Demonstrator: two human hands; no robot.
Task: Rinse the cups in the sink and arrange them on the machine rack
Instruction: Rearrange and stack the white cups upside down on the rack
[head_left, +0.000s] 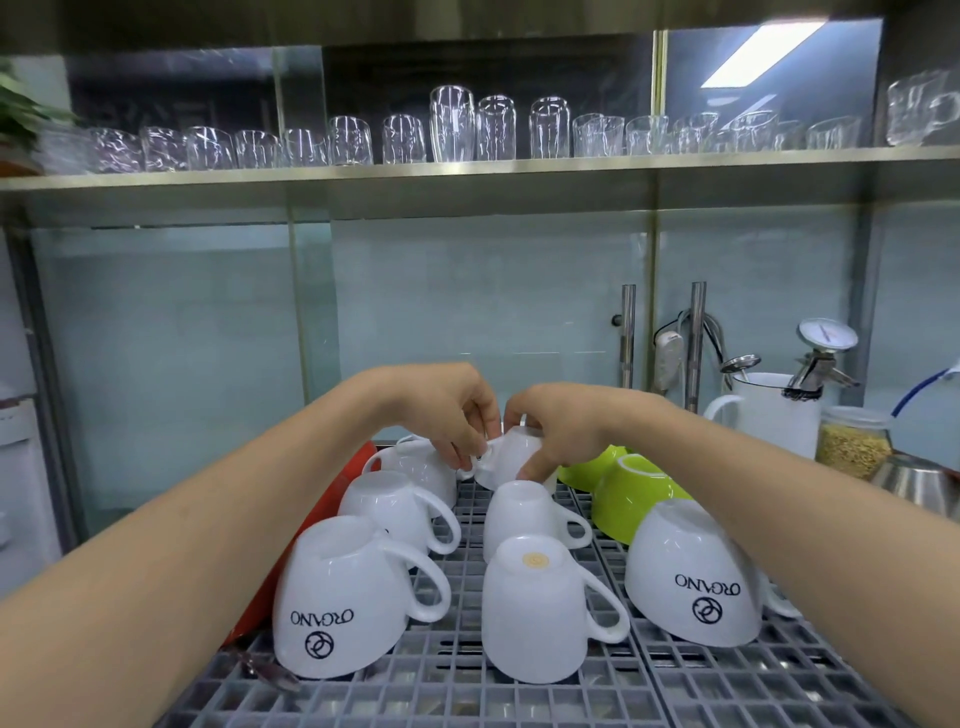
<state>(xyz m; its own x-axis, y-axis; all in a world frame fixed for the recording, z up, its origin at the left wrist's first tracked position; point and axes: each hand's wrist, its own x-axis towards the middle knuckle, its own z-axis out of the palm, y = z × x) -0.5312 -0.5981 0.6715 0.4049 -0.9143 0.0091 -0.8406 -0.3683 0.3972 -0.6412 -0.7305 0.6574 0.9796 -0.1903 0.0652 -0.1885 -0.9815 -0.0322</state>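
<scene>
Mid-frame, my left hand (457, 415) and right hand (553, 426) both pinch a small white cup (506, 454), tipping it mouth-down onto the grey rack (467, 686) so it drains.

A grey grid rack (519, 696) carries upturned cups. White cups (535, 613) fill the centre; green ones (631, 499) sit at two o'clock.

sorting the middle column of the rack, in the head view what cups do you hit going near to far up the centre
White cup with a tan spot on its base → smaller white cup → small white cup held by both the left hand and right hand.
</scene>
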